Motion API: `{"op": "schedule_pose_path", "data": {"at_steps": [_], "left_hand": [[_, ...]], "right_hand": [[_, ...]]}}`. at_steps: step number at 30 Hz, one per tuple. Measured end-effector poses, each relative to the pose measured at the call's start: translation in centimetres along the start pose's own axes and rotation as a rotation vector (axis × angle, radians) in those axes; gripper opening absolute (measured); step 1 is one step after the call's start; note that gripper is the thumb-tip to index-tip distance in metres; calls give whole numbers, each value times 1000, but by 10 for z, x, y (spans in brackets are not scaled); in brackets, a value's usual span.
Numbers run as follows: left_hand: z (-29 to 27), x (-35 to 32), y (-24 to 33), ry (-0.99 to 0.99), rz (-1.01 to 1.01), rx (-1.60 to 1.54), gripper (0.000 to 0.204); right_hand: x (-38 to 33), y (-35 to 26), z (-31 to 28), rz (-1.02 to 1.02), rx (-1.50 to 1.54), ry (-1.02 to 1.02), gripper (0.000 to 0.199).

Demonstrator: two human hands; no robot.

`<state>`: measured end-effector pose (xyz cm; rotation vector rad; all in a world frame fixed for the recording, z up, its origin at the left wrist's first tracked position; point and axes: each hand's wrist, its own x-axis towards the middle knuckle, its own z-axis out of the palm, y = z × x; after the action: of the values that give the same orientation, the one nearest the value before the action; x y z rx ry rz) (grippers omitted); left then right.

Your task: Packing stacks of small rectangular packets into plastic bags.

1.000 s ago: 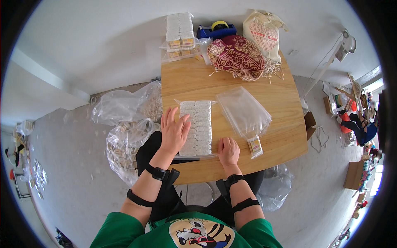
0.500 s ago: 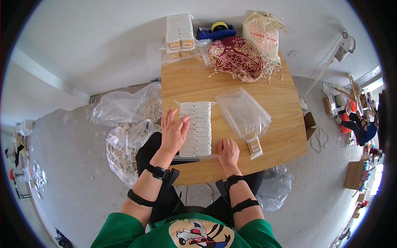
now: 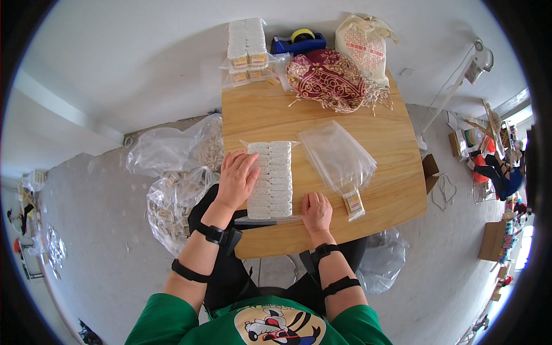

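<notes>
- We see the left hand (image 3: 236, 179) at the left edge of the long white pack (image 3: 272, 183), near its far end. Its fingers lie close together and bend slightly, their tips reaching over the edge; we cannot tell how firmly they press.
- We find that white pack lying flat on the wooden table (image 3: 253, 109), just left of the right hand, in two columns side by side with clear film showing at its ends.
- We see the right hand (image 3: 317, 211) resting on the table, its fingers curled inward and pressed together; we cannot see inside the curl.
- Right of the pack, we see a sheaf of clear bags (image 3: 338, 154), and at its near end a small packet (image 3: 353, 203) with a yellow label.
- Along the far edge we have a stack of white packs (image 3: 247, 40), a blue tape holder (image 3: 299, 45), a red-and-gold cloth (image 3: 326, 80) and a cream sack (image 3: 362, 50).
- Left of the table, we see a filled clear sack (image 3: 172, 208) on the floor.
</notes>
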<state>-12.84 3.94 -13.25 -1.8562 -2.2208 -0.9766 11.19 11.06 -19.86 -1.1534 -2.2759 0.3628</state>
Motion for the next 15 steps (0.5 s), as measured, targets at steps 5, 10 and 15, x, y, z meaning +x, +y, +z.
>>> {"op": "schedule_pose_path", "data": {"at_steps": [5, 10, 15], "left_hand": [[6, 13, 0, 25, -15, -13, 20], [15, 18, -13, 10, -129, -170, 22], [8, -29, 3, 105, -160, -172, 40]], "right_hand": [[0, -1, -1, 0, -13, 1, 18], [2, -4, -4, 0, -7, -13, 18], [2, -1, -3, 14, 44, -5, 17]]}}
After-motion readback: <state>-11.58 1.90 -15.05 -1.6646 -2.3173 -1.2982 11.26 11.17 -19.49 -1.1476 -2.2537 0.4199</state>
